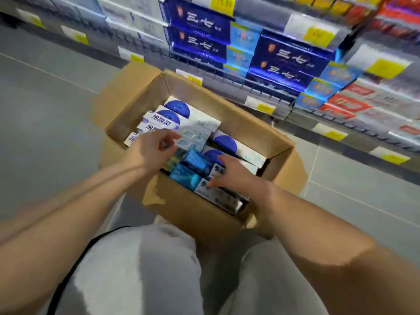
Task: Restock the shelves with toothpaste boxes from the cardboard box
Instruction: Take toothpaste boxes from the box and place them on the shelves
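Note:
An open cardboard box (247, 130) stands on the floor in front of my knees. It holds several toothpaste boxes: white ones with blue circles (193, 120) at the back and teal ones (191, 176) near the front. My left hand (152, 148) reaches in over the white boxes, fingers curled at the edge of one. My right hand (229, 171) lies over the boxes at the front right, fingertips on a white box (218, 196). The view is blurred, so neither grip is plain.
Store shelves (261, 87) with dark blue, light blue and red toothpaste boxes and yellow price tags run along the top and right. Grey tiled floor (45, 110) lies to the left. My legs in grey trousers (159, 269) are below the box.

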Demonstrator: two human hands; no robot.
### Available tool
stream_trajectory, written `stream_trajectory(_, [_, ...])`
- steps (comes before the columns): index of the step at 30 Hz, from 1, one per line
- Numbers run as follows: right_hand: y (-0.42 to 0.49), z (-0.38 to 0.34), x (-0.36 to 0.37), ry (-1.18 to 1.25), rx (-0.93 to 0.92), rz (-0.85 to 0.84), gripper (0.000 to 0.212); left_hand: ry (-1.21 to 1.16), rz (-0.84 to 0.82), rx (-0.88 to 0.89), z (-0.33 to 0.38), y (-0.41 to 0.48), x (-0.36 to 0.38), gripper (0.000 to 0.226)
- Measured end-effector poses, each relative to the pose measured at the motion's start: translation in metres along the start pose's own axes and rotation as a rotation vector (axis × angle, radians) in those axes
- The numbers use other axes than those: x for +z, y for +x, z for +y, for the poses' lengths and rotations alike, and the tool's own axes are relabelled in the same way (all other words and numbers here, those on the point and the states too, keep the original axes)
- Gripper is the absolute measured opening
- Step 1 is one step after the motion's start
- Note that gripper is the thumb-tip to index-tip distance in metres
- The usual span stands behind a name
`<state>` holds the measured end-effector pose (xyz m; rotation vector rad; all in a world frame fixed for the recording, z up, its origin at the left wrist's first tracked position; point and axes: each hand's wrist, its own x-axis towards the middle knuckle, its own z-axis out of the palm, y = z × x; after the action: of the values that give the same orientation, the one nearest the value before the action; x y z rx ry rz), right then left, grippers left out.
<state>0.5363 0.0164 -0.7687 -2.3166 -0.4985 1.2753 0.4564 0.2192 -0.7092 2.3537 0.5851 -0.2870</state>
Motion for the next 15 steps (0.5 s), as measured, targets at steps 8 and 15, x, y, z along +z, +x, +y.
stream_trajectory(8, [0.024,0.014,0.027,-0.086,-0.017,0.066,0.07,-0.028,0.029,-0.012,-0.027,-0.01,0.021,0.024])
stream_trajectory(15, [-0.024,0.001,-0.04,0.11,-0.125,0.463,0.044,0.048,-0.041,0.062,-0.005,0.006,0.031,0.031])
